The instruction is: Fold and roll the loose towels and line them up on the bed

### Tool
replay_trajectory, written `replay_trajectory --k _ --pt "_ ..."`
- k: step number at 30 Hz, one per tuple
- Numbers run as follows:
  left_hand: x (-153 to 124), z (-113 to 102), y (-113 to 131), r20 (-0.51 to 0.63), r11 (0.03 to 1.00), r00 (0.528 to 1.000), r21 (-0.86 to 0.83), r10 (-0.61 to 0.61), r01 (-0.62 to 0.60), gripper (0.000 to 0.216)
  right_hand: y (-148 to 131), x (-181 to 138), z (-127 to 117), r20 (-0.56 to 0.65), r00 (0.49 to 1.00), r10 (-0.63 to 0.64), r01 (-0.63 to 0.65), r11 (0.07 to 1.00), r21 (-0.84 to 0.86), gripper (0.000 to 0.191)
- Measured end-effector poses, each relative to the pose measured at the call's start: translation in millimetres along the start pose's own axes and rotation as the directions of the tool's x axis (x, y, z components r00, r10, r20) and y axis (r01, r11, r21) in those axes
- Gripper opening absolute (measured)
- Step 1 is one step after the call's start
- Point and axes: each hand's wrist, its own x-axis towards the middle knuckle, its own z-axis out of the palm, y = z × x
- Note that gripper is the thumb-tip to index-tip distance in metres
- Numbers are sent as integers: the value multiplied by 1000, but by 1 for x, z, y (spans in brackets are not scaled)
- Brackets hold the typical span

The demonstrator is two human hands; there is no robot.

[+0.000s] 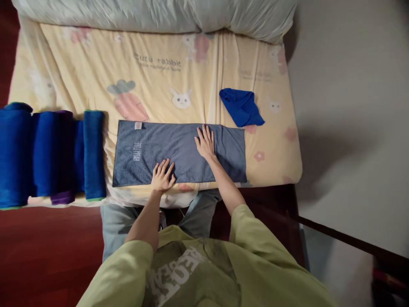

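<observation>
A grey-blue towel (185,145) lies spread out as a long rectangle near the bed's front edge, with a small label and stitched lettering at its left end. My left hand (163,175) rests on the towel's near edge, left of its middle, fingers spread. Farther up and to the right, my right hand (205,141) lies flat on the towel close to its far edge, fingers stretched out. Neither hand grips anything. Just beyond the towel's right part is a crumpled bright blue cloth (242,106).
Several rolled blue and purple towels (94,154) stand in a row on the left of the bed. A yellow rabbit-print sheet (204,76) covers the mattress. Grey-white bedding (143,16) is heaped along the far side. A pale wall (351,85) bounds the right.
</observation>
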Motion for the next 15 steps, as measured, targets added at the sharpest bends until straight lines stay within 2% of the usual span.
replay_trajectory --k 4,6,8,15 --pt "0 0 1 11 1000 1000 -18 -4 4 62 25 -30 -3 -53 977 206 -209 977 -48 64" --pt "1 -1 1 6 1000 1000 -10 0 0 61 42 -33 -6 -25 978 209 -210 976 -65 64" --pt "1 -2 2 -7 1000 1000 4 7 -7 61 61 -27 -11 -11 978 208 -208 974 -92 64" --pt "0 1 -2 -14 1000 1000 -6 17 -17 62 127 13 -24 -44 926 375 -377 915 -145 64"
